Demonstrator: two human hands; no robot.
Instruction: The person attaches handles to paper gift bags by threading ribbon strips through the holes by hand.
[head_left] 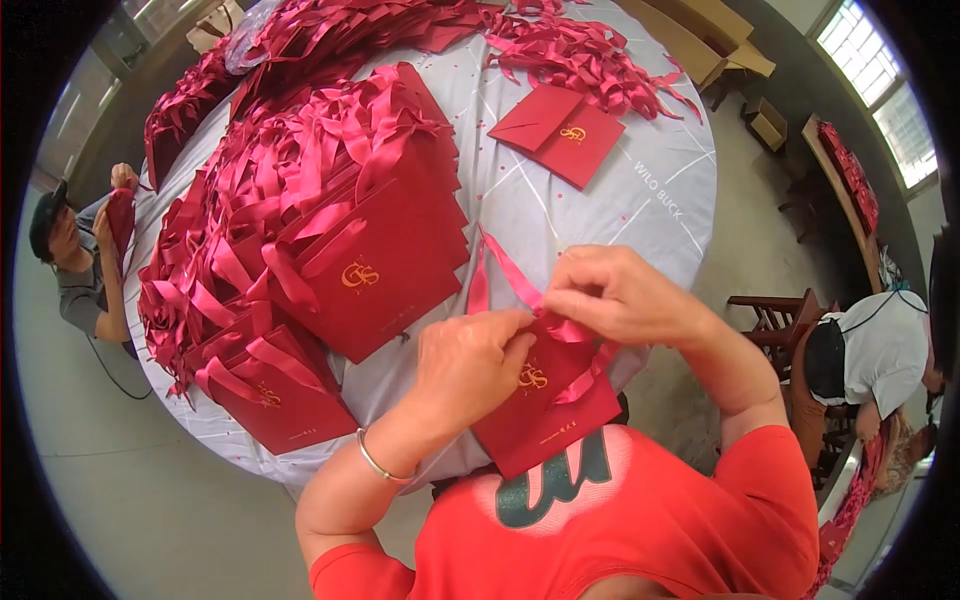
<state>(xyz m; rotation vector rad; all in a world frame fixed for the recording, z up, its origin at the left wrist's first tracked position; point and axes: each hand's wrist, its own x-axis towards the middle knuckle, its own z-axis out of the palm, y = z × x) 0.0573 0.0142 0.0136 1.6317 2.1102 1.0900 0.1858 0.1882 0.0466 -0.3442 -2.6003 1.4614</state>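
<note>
A red paper gift bag (550,415) with a gold emblem lies at the table's near edge, against my shirt. Across its top, my left hand (465,365) is closed in a pinch at the pink-red ribbon (515,275). My right hand (625,295) pinches the same ribbon just beside it, fingertips close to the left ones. One ribbon loop stands up beyond the hands, and another length hangs over the bag's right side. The exact spot where the fingers meet the ribbon is partly hidden.
Rows of red bags with ribbon handles (380,265) fill the table's left side. A flat red bag (570,135) and loose ribbons (590,60) lie at the far right of the white tablecloth (670,150). One person (85,260) works at the left, another (880,345) at the right.
</note>
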